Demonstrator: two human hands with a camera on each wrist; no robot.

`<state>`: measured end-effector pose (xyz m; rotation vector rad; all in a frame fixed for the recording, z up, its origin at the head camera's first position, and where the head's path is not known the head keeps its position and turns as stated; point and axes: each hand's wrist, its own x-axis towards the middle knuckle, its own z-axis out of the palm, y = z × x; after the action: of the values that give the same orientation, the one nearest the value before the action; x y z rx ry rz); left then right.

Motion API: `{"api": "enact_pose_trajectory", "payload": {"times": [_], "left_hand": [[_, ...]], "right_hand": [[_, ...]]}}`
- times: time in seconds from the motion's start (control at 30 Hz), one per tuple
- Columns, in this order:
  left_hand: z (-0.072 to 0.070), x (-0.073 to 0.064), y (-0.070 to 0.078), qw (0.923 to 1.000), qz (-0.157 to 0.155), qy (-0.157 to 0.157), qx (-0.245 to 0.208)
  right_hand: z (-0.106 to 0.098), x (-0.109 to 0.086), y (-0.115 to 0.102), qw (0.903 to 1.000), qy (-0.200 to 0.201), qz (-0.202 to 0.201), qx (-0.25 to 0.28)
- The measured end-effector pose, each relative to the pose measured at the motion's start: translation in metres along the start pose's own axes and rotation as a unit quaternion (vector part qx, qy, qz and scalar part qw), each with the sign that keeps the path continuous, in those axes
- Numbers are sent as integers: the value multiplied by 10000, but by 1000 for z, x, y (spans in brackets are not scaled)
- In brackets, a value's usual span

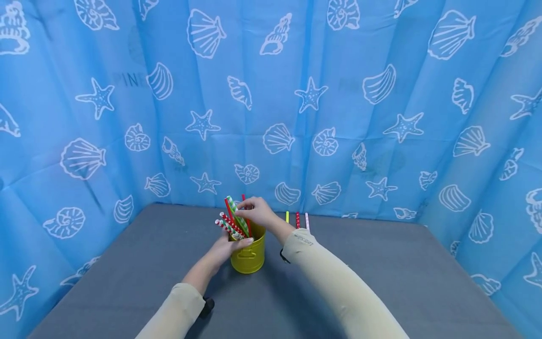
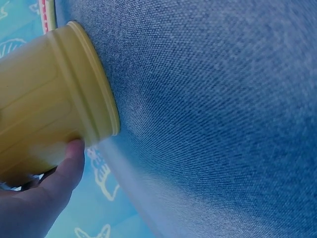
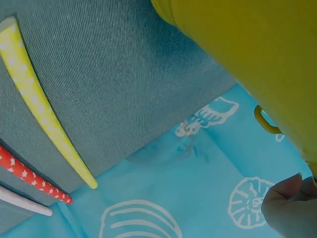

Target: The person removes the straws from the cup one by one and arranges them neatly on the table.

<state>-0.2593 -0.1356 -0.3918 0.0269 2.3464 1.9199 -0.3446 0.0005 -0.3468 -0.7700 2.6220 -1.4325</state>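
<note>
A yellow bucket (image 1: 247, 263) stands upright on the grey cloth, holding several patterned paper straws. My left hand (image 1: 222, 248) grips its left side, thumb across the front near the rim; in the left wrist view, a finger (image 2: 74, 153) lies against the bucket's wall (image 2: 39, 94). Over the bucket, my right hand (image 1: 257, 213) pinches at a green-and-white striped straw (image 1: 231, 206) among the others. Red-and-white straws (image 1: 226, 219) lean left, over the left hand. In the right wrist view, my right fingers (image 3: 285, 196) show only partly, beside the bucket (image 3: 247, 39).
Near the back edge of the grey-covered table (image 1: 360, 263) lie a yellow dotted straw (image 3: 39, 101), a red star-patterned straw (image 3: 32, 176) and a pale straw (image 3: 22, 201). A blue shell-print curtain (image 1: 271, 94) hangs behind the table and along its sides.
</note>
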Motion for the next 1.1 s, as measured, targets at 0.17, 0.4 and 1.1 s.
{"api": "enact_pose_trajectory", "payload": {"times": [0.17,0.4,1.1], "left_hand": [[1,1,-1,10000,-64,23,-59],[1,0,1,10000,-24,-2,2],[-1,2,-3,9997,-245,63,-40]], "right_hand": [[-6,-8,3,9992,107,36,376],[-18,-20,0,9959,338,215,805],[-57,-34,-28,9761,969,84,1945]]}}
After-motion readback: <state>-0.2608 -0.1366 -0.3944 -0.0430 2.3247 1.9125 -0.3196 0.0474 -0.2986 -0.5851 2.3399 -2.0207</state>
